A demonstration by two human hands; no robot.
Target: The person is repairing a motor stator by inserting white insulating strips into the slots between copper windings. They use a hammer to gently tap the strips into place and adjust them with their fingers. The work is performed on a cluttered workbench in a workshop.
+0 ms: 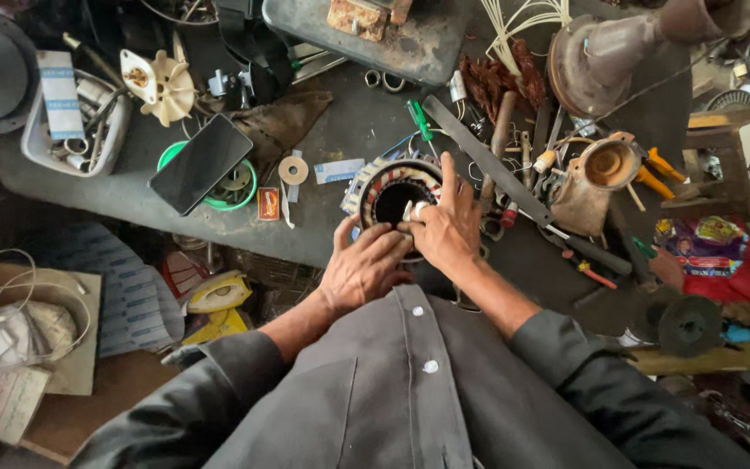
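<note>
Motor stator [395,193] on cluttered grey surface [340,130]; left hand [363,266] and right hand [446,227] pinch small white piece [412,211] at its rim.

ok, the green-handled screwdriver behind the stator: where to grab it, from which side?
Probably by the green handle of the screwdriver, coming from above and the far side. It lies flat on the bench with the handle clear, while its shaft runs down toward the stator, where the left hand and right hand crowd the near side.
</note>
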